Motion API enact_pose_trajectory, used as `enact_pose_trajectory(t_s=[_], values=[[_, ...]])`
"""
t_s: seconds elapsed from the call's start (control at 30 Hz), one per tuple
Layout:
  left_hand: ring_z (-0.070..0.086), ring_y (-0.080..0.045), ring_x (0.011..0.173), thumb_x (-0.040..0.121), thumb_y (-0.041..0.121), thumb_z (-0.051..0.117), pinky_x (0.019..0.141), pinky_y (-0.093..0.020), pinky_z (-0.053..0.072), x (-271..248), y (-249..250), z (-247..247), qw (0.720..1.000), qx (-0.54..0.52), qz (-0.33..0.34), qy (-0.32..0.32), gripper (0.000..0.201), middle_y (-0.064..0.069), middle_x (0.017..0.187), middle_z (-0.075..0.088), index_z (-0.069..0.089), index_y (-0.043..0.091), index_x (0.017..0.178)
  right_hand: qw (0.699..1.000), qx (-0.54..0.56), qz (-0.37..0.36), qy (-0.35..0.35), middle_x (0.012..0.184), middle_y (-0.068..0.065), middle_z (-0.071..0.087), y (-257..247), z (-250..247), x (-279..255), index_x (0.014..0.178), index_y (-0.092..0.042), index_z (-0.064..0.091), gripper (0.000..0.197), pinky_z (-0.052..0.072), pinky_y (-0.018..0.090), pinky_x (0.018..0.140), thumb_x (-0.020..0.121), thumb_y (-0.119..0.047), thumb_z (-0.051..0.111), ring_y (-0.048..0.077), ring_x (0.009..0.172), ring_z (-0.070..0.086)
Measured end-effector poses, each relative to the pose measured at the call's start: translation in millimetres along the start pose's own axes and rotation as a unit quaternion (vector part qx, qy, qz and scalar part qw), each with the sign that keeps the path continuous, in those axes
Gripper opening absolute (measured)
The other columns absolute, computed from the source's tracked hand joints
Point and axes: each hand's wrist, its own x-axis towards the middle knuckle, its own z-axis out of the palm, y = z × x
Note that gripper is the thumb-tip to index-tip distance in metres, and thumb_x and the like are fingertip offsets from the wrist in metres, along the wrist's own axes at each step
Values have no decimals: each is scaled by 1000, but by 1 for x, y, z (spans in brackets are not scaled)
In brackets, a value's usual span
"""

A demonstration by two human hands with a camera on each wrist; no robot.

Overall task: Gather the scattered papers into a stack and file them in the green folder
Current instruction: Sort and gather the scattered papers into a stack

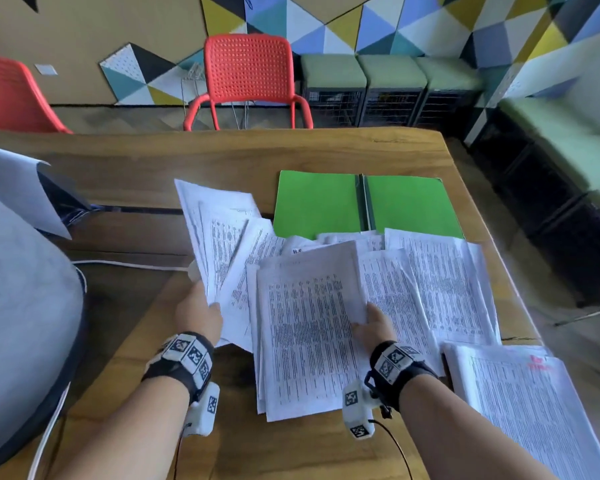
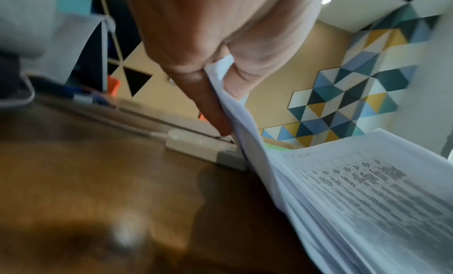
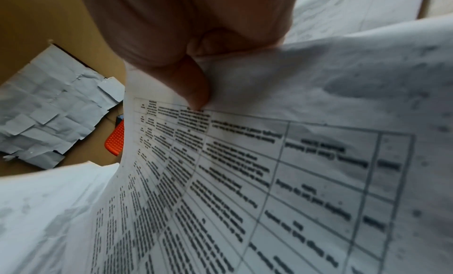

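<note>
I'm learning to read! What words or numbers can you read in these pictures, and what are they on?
None can be read for sure.
Printed tables on the sheet the right hand pinches: too blurred.
Sheets the left hand holds: too small.
Red mark on the stack at right: too blurred.
Dark letters on a half-covered sheet: cut off, unclear.
Green folder: no writing.
Wrist tags: square patterns, not words.
</note>
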Motion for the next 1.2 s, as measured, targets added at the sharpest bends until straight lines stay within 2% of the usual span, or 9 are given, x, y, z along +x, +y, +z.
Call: enact_pose_trajectory(t_s=[0.13,0.37,0.57,0.67,0.77,0.87,0.93,1.03,1.2], values=[[61,-48,93,93,8,47,74,-42,47,-12,8,-44,993,66,31,89,17,-28,102,66,55,3,108,999,-20,-27,37,82,13,63,0,-6,3,93,-9,50,5,58,46,67,89,-7,52,29,71,64],[56,-51,100,93,11,49,83,-50,45,-31,13,-107,971,-45,4,236,22,-37,108,59,52,-7,106,1000,22,8,-5,88,7,61,-6,-17,-14,100,-9,51,13,58,36,67,90,-12,58,22,77,63],[63,-36,91,83,17,57,76,-37,48,-60,-29,-35,991,-87,-103,16,21,-19,100,67,62,7,101,994,81,59,-41,107,16,67,20,-5,-28,110,-7,59,25,54,42,87,92,-24,57,31,94,65],[67,-28,88,74,25,56,82,-42,56,-73,-69,30,975,-121,-149,-115,30,-7,102,72,65,18,101,973,186,116,-68,126,17,61,22,-10,-36,126,-8,57,57,48,42,100,92,-53,48,33,113,60],[62,-31,101,91,8,49,89,-34,49,-97,-58,60,968,-91,-137,-190,25,-13,110,66,62,5,112,943,254,161,-143,138,18,50,11,-21,-53,139,-12,45,94,45,54,101,72,-78,53,36,117,56],[59,-25,99,96,4,38,87,-32,47,-110,-42,71,958,-91,-130,-238,30,-12,109,64,62,6,113,930,280,133,-196,155,15,26,-9,-34,-77,150,-10,20,64,36,46,104,99,-45,36,34,135,39],[59,-26,102,96,5,36,91,-31,47,-106,-41,73,957,-55,-119,-258,33,-15,119,64,62,6,118,911,331,134,-208,149,12,35,-5,-37,-78,149,-8,23,59,29,47,109,101,-40,36,34,140,31],[57,-25,95,95,7,42,85,-29,46,-102,-36,65,956,8,-112,-273,31,-17,119,63,59,2,121,911,309,146,-233,123,10,63,5,-39,-74,134,-14,50,83,45,47,98,74,-70,61,32,115,59],[46,-22,93,91,0,51,81,-28,37,-105,-38,67,975,11,-114,-189,19,-12,106,48,38,7,103,910,276,140,-277,122,7,66,8,-49,-72,118,-30,61,95,44,49,92,54,-95,35,29,115,60]])
